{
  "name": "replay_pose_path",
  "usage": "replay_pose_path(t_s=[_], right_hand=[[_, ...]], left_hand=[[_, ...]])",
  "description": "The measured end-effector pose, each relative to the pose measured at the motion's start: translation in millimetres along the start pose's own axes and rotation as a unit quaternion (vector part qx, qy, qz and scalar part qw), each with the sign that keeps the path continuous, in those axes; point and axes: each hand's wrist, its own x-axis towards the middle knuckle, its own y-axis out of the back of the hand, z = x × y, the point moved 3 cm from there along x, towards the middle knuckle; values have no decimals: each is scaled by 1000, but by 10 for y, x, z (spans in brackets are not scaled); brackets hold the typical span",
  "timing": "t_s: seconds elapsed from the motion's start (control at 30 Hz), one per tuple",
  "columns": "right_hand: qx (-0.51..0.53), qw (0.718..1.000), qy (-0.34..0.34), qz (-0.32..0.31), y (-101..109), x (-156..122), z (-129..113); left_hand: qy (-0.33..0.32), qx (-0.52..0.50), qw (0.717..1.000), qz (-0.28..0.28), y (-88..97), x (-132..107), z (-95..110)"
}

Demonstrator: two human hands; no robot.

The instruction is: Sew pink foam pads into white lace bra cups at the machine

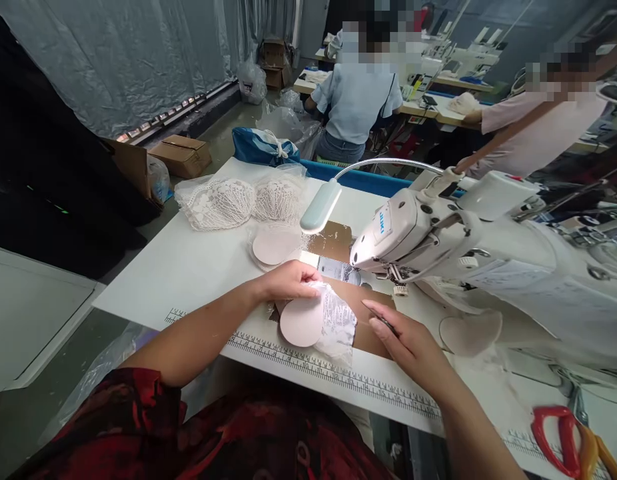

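Note:
My left hand (287, 280) is curled over the top edge of a pale pink bra cup (301, 322) that has white lace (338, 320) laid over its right side; the fingers pinch the lace and cup together. Just right of the lace, my right hand (408, 340) rests on the table, and a thin dark tool (383, 322) lies pinched between its fingers. Both hands sit in front of the needle area of a white sewing machine (463, 240). A printed ruler strip (328, 373) runs along the table's front edge below the cup.
A pile of white lace cups (238, 200) and a stack of pink cups (276, 245) lie further back on the white table (188, 267). A gooseneck lamp (321, 205) hangs over the work. Red-handled scissors (563, 433) lie at the right. Two people sit at benches behind.

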Motion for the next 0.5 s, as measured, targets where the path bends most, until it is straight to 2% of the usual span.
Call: replay_pose_path(t_s=[0.2, 0.33, 0.5], right_hand=[[118, 991, 62, -14, -93, 409, -299], [176, 983, 53, -18, -151, 546, -270], [266, 963, 20, -22, -254, 550, -162]], left_hand=[[6, -52, 998, -38, -52, -43, 30], [10, -57, 997, -55, -56, -48, 42], [25, -71, 996, -50, -57, -38, 27]])
